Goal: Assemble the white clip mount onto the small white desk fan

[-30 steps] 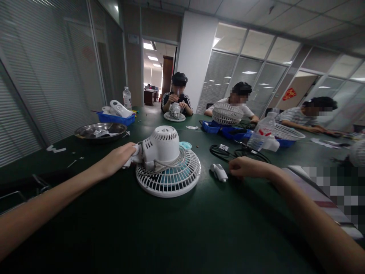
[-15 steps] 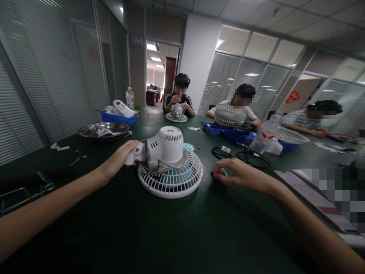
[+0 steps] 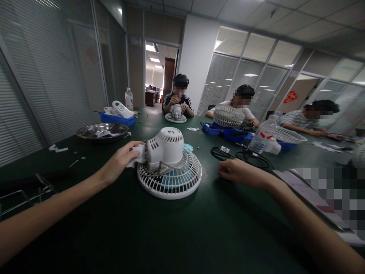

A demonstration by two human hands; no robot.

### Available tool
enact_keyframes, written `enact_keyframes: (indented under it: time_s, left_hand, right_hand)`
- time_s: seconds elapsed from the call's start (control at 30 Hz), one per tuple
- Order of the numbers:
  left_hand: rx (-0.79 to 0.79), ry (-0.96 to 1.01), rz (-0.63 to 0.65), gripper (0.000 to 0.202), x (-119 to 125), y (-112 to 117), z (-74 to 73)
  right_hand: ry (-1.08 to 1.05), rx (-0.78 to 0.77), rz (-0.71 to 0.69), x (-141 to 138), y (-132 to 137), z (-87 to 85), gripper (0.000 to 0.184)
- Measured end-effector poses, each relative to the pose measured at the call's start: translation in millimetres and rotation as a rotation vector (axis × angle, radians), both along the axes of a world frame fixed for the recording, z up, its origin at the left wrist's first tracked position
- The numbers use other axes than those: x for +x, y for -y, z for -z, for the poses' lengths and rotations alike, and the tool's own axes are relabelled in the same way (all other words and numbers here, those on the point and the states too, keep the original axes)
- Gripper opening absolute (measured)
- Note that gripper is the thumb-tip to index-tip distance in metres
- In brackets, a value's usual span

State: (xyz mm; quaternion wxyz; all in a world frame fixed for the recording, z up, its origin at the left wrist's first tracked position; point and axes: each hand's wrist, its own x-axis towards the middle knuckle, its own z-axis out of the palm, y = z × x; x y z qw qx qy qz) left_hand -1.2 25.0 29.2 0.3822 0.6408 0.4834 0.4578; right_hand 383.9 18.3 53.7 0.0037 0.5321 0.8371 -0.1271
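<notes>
A white electric fan [image 3: 168, 146] lies face down on the green table, its motor housing on top and a grey cord looped over the grille [image 3: 171, 190]. My left hand [image 3: 122, 158] is closed around the fan's white neck joint [image 3: 138, 152] at the left of the housing. To the right of the grille, apart from it, my right hand [image 3: 238, 172] is low over the table with fingers curled in. Whatever it may hold is hidden by the fingers. Just behind that hand lies a coiled black cable [image 3: 221, 154] with a white tag.
At left are a metal bowl [image 3: 82, 134], a blue tray [image 3: 129, 121] and a metal wire frame [image 3: 42, 188]. Blue bins [image 3: 211, 128] and a plastic bottle [image 3: 261, 139] stand beyond the cable. Several people [image 3: 179, 93] sit around the table, one handling another fan.
My right hand has curled tighter and turned, hiding the small dark object seen at its fingertips. My left fingers have wrapped further over the fan's neck joint.
</notes>
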Motion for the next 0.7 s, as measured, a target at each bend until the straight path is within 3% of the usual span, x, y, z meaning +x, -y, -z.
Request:
enact_keyframes:
  time_s: [0.4, 0.57, 0.7]
  left_hand:
    - [0.007, 0.100, 0.034, 0.048, -2, 3, 0.7]
    - [-0.052, 0.105, 0.173, 0.051, 1, 10, -0.1]
    - [-0.060, 0.037, 0.193, 0.055, 5, 16, -0.2]
  right_hand:
    - [0.010, 0.028, 0.046, 5, -1, -0.5, 0.021]
    - [-0.014, 0.048, 0.045, 4, -1, 1.1, 0.020]
    - [-0.039, 0.107, 0.058, 3, -3, 0.7, 0.022]
